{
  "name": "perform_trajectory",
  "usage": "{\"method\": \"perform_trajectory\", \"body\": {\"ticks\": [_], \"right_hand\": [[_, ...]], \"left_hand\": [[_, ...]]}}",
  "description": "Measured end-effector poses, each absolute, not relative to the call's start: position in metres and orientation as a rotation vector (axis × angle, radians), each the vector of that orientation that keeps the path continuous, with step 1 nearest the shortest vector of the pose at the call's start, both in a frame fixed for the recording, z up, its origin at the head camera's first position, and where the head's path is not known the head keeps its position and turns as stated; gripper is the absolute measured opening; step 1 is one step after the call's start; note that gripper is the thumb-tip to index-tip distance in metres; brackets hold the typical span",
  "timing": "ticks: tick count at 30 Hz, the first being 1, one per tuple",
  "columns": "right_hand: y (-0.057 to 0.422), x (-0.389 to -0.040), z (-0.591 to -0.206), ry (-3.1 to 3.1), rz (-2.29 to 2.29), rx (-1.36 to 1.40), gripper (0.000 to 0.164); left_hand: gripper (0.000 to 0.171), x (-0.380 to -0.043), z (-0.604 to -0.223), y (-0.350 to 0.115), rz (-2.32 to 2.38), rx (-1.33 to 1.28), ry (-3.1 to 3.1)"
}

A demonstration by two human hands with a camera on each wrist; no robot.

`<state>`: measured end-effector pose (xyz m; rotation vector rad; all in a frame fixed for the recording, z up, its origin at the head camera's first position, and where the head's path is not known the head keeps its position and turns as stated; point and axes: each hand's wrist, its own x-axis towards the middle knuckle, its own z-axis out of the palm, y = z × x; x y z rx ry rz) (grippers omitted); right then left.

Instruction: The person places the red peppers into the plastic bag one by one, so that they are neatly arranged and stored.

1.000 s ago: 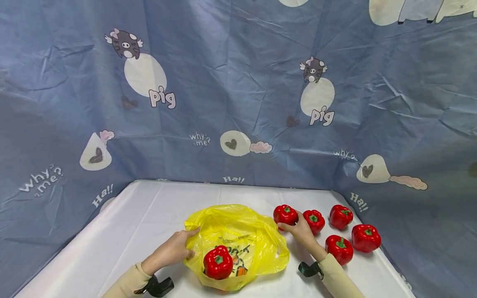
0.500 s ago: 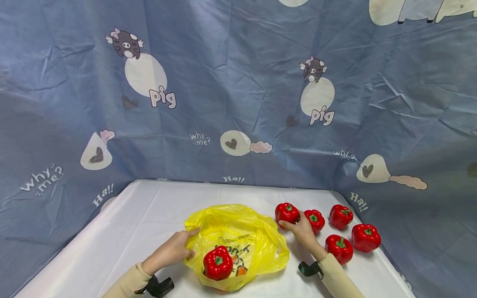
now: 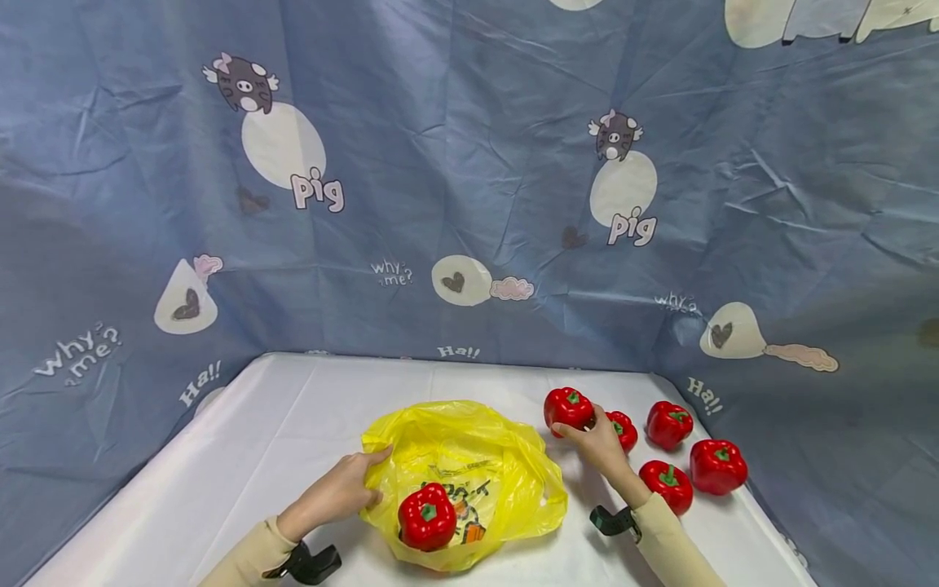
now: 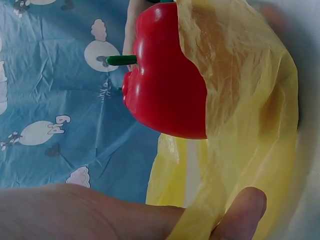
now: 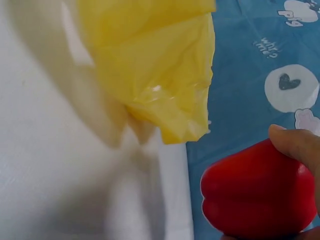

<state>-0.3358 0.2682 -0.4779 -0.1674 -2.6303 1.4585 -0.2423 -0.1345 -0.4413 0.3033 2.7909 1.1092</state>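
Note:
A yellow plastic bag [image 3: 513, 489] lies spread with its mouth gaping in the head view. Inside it sits one red bell pepper [image 3: 427, 517], green stem up; the left wrist view shows the bag's film across part of this pepper [image 4: 167, 80]. My left hand [image 3: 339, 494] pinches the bag's left edge, the thumb [image 4: 245, 212] visible over the film. To the right of the bag, my right hand [image 3: 600, 444] grips another red bell pepper [image 3: 567, 409] between thumb and fingers. In the right wrist view that pepper [image 5: 257, 192] appears at the lower right, apart from the bag.
Several more red bell peppers stand on the right of the white table [image 3: 293, 416]: one pepper [image 3: 623, 430] is partly behind my right hand, another pepper [image 3: 669, 424] is farther back. A blue patterned cloth [image 3: 469, 179] rises behind and beside the table.
My right hand has raised its pepper slightly and shifted a little away and to the right. My left hand and the pepper in the bag stay put.

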Motion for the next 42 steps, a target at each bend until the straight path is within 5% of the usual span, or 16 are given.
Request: {"method": "perform_trajectory", "body": {"ticks": [8,42], "right_hand": [[0.261,-0.334,-0.471,-2.624,1.505,-0.138,0.101],[0.176,-0.321,-0.448,-2.581,1.906,0.498,0.073]], "left_hand": [[0.069,-0.242,-0.441,-0.137,1.087,0.302,2.792],[0.067,-0.242,-0.439,-0.135,1.094,0.272,2.784]]}}
